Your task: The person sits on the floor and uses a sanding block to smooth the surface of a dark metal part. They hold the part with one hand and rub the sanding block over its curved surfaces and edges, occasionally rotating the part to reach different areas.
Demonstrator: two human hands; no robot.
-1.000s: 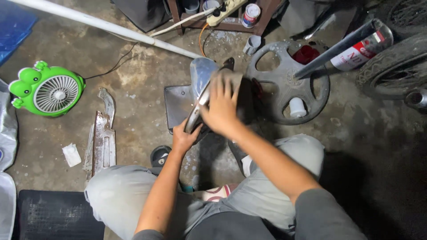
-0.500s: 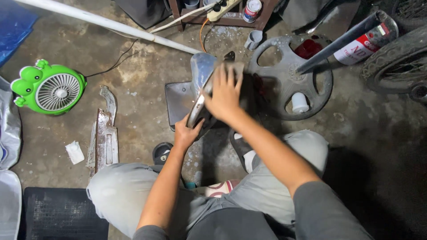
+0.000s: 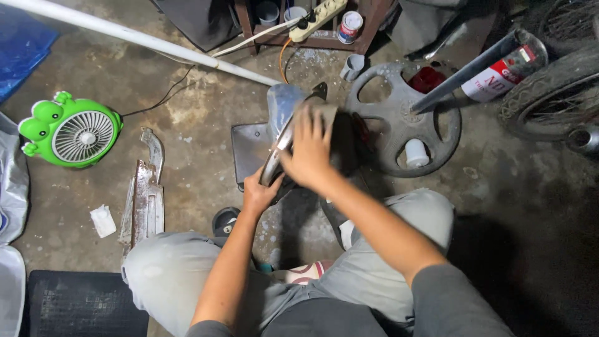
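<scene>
I squat over a curved, shiny metal cover (image 3: 279, 109) that stands tilted on the concrete floor. My left hand (image 3: 259, 195) grips its lower end from below. Above it, my right hand (image 3: 307, 151) lies flat across the cover's upper face with the fingers spread, pressing a brownish sheet (image 3: 327, 112) against the metal. Most of that sheet is hidden under my fingers. A dark flat plate (image 3: 248, 151) lies on the floor behind the cover.
A grey wheel cover (image 3: 437, 134) with a white cup (image 3: 415, 153) in it lies to the right. Left are a green frog-shaped fan (image 3: 70, 131) and a rusty metal strip (image 3: 146, 198). A white pipe (image 3: 128, 35), power strip (image 3: 316, 16), tyre (image 3: 549, 90) and black mat (image 3: 81, 304) ring the spot.
My right hand has shifted only slightly over the cover's face. My left hand keeps the same grip on the lower end.
</scene>
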